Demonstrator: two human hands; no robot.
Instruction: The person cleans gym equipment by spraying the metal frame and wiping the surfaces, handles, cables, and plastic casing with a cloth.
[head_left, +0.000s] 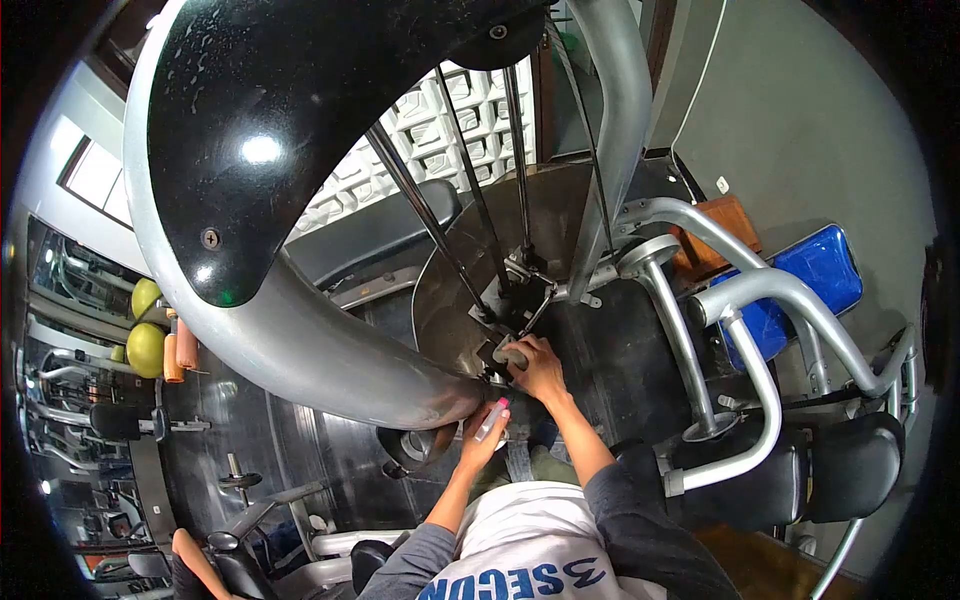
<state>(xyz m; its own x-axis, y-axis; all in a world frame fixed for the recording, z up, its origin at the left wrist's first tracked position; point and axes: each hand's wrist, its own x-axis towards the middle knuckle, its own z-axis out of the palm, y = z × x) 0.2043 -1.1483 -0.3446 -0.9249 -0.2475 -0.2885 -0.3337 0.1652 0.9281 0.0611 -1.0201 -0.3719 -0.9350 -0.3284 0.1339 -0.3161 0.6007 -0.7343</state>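
Observation:
My left hand (478,447) is closed around a small clear bottle with a pink top (491,420), close under the thick silver frame tube (350,365) of a gym machine. Ahead and to the right, my right hand (541,372) curls its fingers over a greyish-brown wad, perhaps a cloth or sponge (514,354). That wad is right at the dark metal fittings (494,352) at the foot of the machine's guide rods (425,208). My right fingers partly hide it, and I cannot tell its exact kind.
A black cover panel (250,120) looms overhead at left. To the right are silver bars (755,400), black padded seats (745,470) and a blue padded board (815,275). Yellow-green balls (147,350) and a person's arm (197,562) appear at left.

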